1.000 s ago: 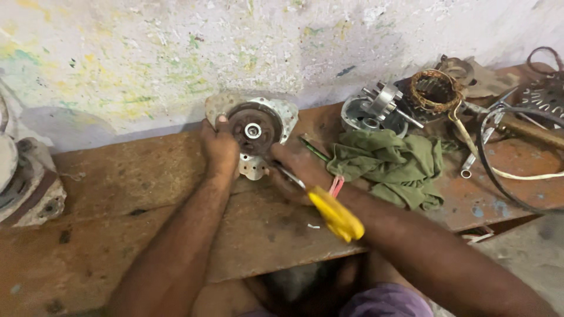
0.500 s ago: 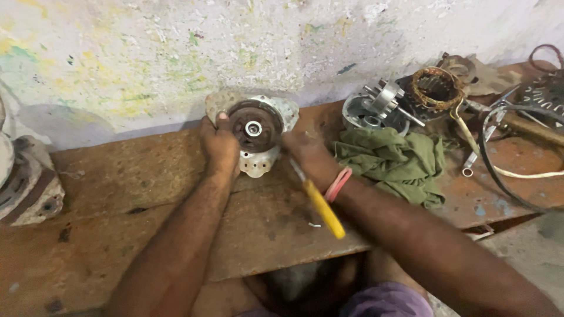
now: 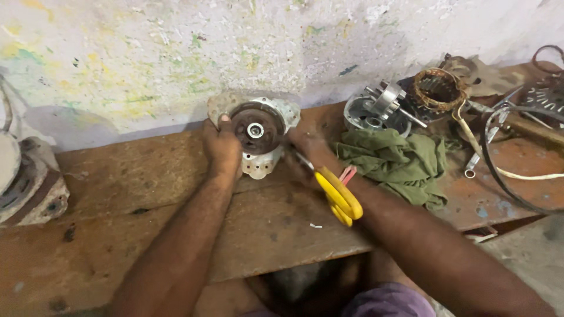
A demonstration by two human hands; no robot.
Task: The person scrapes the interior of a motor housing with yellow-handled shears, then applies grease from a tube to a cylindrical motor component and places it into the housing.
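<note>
Round grey metal motor housing with dark pulley upright on rusty brown table, against wall. Left hand clamped on housing's left rim. Right hand closed around yellow-handled screwdriver, just right of housing, shaft angled up-left toward it.

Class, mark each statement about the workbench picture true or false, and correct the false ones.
1. The left hand grips the round metal motor housing. True.
2. The right hand holds a tool with a blue handle. False: the tool handle is yellow.
3. A green rag lies on the bench right of the housing. True.
4. The housing lies at the bench's front edge. False: it stands by the wall.
</note>
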